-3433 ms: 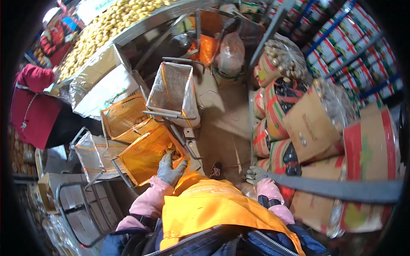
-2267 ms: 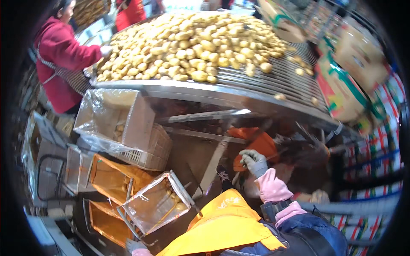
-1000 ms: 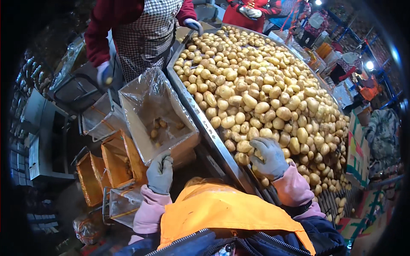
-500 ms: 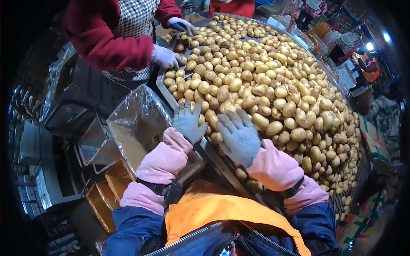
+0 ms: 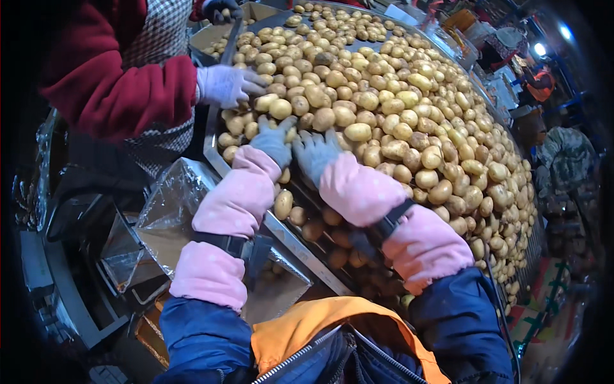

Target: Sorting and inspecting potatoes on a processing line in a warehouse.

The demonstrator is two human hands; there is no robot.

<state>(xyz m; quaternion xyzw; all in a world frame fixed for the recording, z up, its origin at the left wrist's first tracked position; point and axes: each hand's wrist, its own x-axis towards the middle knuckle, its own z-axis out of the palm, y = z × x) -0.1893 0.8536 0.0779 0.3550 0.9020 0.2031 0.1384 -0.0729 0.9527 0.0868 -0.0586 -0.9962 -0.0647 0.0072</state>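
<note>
Potatoes [image 5: 396, 150] heaped, gloved left hand [image 5: 273, 144] touching them, right hand [image 5: 317, 155] alongside

A co-worker [image 5: 121, 93] in a maroon top and checked apron [image 5: 155, 32] stands at upper left as a bright lamp [image 5: 540, 49] glows at upper right above a person in an orange-red vest [image 5: 542, 86]; camouflage-patterned cloth [image 5: 567, 157] shows at right, green-striped cartons [image 5: 545, 294] at lower right
</note>
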